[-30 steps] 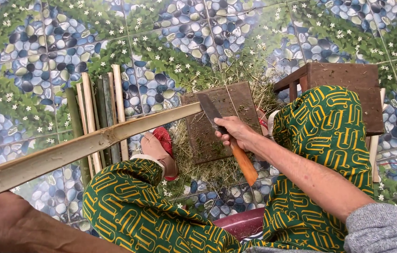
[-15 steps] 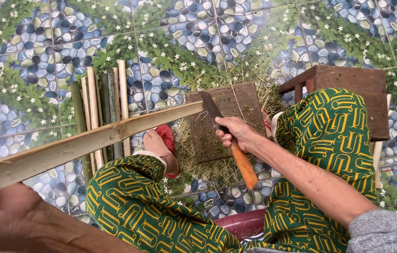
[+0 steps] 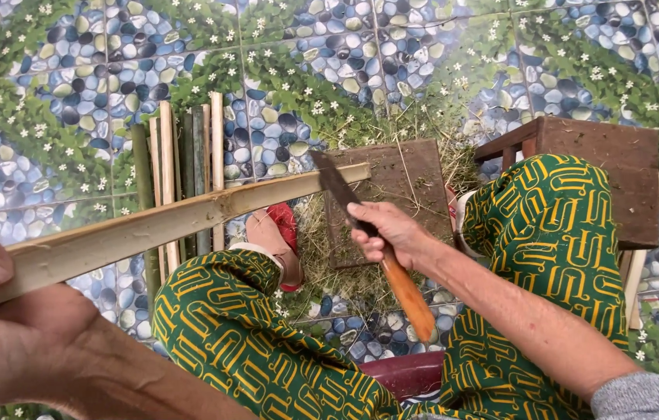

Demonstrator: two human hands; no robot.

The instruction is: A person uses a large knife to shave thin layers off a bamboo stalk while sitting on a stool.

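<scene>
Bamboo strip [image 3: 158,225] sits clenched in the left hand [image 3: 10,327] at its near end, now closer to the camera than 1 second ago. Beyond, the right hand [image 3: 388,233] grips a knife [image 3: 360,225] by its orange handle, blade crossing the strip's far tip over a wooden block [image 3: 415,187]. Past the left hand lie more strips [image 3: 181,155].

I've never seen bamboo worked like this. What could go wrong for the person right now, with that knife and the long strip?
The knife blade lies against the bamboo strip, just above a bare foot in a red sandal; a slip might send it towards the foot or knee. The left hand grips the strip's split end, where rough edges could give splinters. The right hand holds close to the blade.
</scene>
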